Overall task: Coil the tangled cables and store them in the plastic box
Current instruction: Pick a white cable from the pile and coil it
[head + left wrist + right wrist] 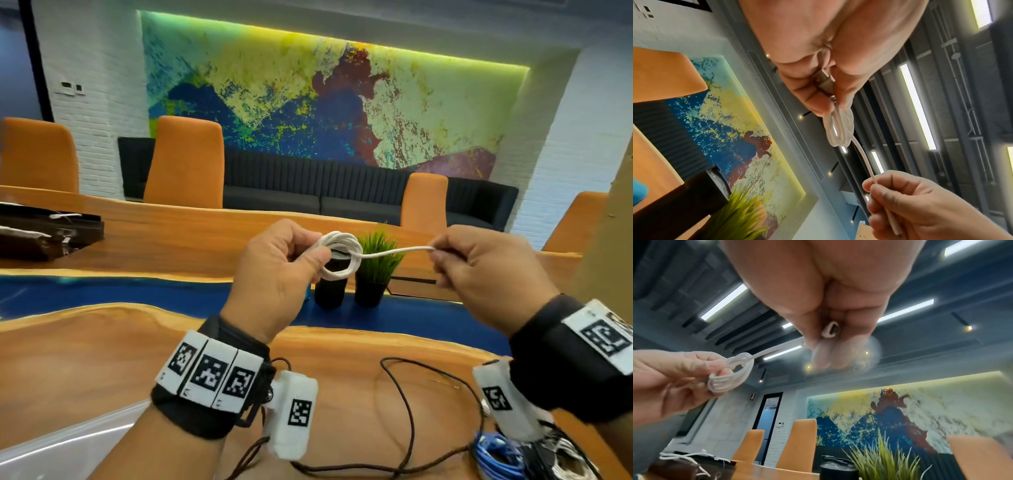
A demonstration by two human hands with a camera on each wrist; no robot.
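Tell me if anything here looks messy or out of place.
The thin dark brown cable sprawls loose and uncoiled across the wooden table. In the air, the left hand pinches the small white cable coil while the right hand holds its free tail; nothing is damaged or spilled.

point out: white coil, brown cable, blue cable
white coil (339, 255): head view, loop's right side.
brown cable (409, 421): head view, strand on table.
blue cable (496, 459): head view, bundle's middle.

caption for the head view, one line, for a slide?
Left hand holds a small coiled white cable while right hand pinches its loose tail above the wooden table.
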